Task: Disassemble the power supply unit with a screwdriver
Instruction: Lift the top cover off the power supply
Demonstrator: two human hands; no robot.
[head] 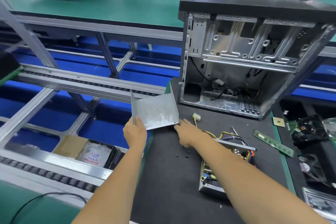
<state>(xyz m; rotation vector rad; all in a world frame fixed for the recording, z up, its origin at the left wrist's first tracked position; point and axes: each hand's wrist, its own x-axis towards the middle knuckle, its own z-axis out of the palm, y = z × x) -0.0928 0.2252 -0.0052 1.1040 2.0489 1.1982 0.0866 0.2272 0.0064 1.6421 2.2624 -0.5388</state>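
Note:
A grey U-shaped metal cover [156, 111] of the power supply is held above the left edge of the black mat. My left hand [135, 131] grips its near left corner, thumb on top. My right hand [185, 132] reaches to the near right corner, its straight fingers touching the edge. The opened power supply body [211, 174], with circuit board and a bundle of coloured wires [225, 135], lies on the mat partly under my right forearm. A thin screwdriver shaft [235, 130] shows by the wires. Several small black screws [182, 155] lie loose on the mat.
An empty computer case [254, 56] stands open at the back right. A RAM stick [272, 142], a CPU chip [278, 121] and other boards lie at the right. Conveyor rails [78, 82] and a cardboard box [85, 151] are to the left, below the bench.

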